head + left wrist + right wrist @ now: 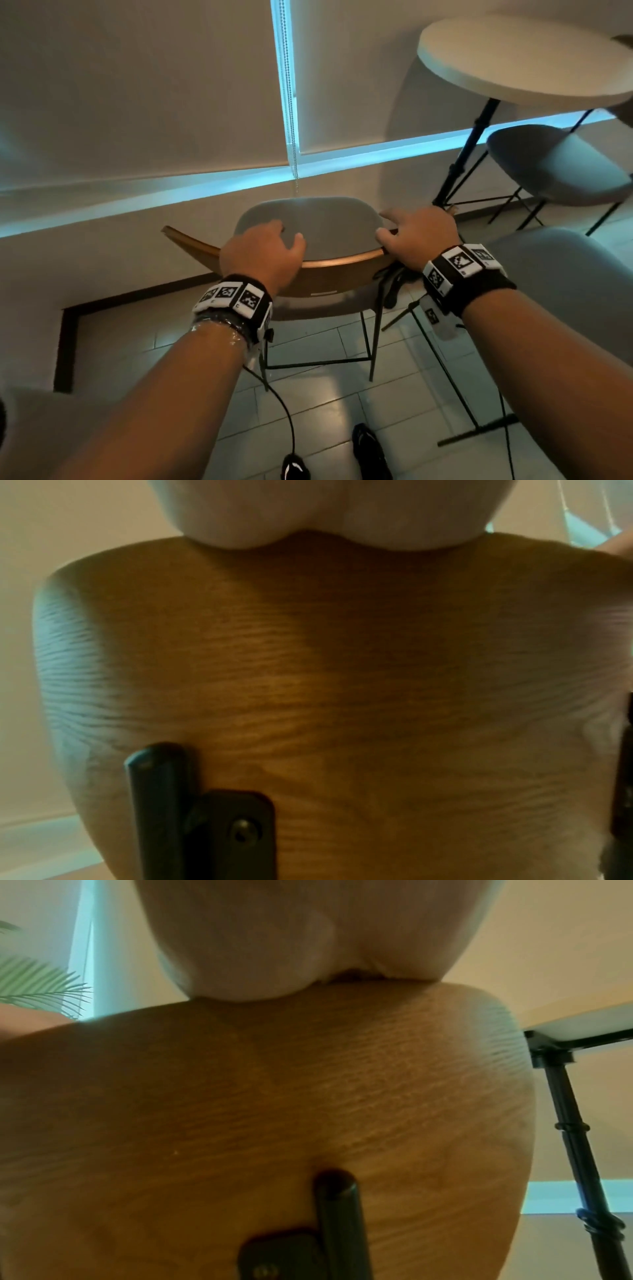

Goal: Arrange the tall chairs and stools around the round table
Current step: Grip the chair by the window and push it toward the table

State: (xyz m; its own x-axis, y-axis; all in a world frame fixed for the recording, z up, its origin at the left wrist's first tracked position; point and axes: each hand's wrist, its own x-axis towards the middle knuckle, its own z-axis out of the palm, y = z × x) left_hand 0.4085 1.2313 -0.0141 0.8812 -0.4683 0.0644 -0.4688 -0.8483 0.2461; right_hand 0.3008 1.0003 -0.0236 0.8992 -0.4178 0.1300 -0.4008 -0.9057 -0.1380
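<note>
Now both hands hold the tall chair with the curved brown wooden back (pixel 342 265): left hand (pixel 260 253) and right hand (pixel 416 236) curl over its top edge, near the round white table (pixel 513 68).

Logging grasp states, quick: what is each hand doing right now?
Left hand: grips the top of the tall chair's backrest.
Right hand: grips the same backrest near its right end.

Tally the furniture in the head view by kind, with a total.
Tall chairs with a wooden backrest: 1, the tall chair, gripped at the backrest's top edge by the left hand and the right hand.
Grey seats whose backs are out of view: 2, the far seat and the near seat.
Round tables: 1, the round table.
Total: 4.
</note>
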